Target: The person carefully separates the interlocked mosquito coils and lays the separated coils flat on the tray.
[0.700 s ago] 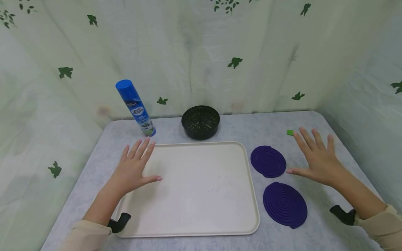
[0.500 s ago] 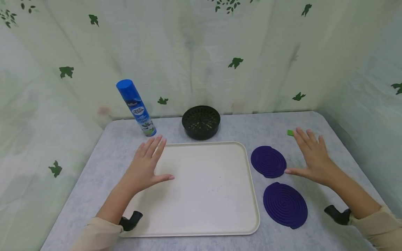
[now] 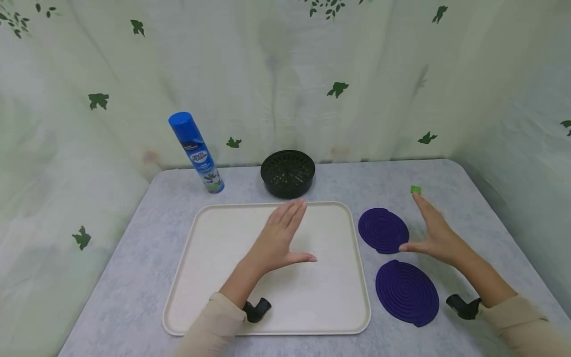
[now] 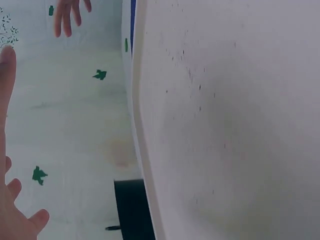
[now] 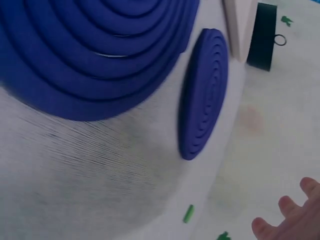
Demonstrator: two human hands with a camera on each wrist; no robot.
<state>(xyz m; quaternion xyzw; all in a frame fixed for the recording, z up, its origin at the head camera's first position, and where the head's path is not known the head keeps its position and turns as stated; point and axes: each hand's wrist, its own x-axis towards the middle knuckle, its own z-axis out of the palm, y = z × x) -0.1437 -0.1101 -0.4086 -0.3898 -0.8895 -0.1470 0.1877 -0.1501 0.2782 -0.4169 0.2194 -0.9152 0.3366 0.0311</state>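
Note:
My left hand [image 3: 275,243] hovers above the white tray [image 3: 214,317], fingers straight and thumb spread to the right, holding nothing. To the right of the tray, my right hand [image 3: 439,238] is held over the table with thumb and fingers apart, also holding nothing. Its thumb tip appears over the edge of the farther purple spiral mat [image 3: 383,230]. A second purple spiral mat [image 3: 407,292] lies nearer, close by the tray's right edge. In the right wrist view both mats show, one large [image 5: 125,60] and one farther off, with my fingertips [image 5: 287,205] at the lower right.
A blue spray can [image 3: 197,152] stands at the back left of the table. Behind the tray sits a round black perforated container [image 3: 287,173]. A small green square [image 3: 416,190] lies at the back right. Pale curtains [image 3: 276,79] with leaf prints enclose the table.
My left hand has moved right, from the tray's left side to over its middle. The right hand has shifted slightly left, its fingers drawing together. The objects on the table stay in place.

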